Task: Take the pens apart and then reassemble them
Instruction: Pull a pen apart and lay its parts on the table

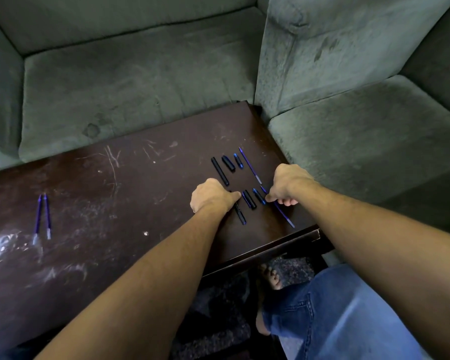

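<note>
Reaching out, right hand pinches refill; left hand seemingly has its grip round barrel.

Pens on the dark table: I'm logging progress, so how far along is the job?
Done: two pens lie in pieces in two rows on the scratched dark wooden table, the far row a long black barrel, black cap, blue-tipped short piece and thin blue refill. In hand: the right hand pinches the near row's blue refill; the left hand rests on the near black barrel. Left: all reassembly; nothing is joined yet.
</note>
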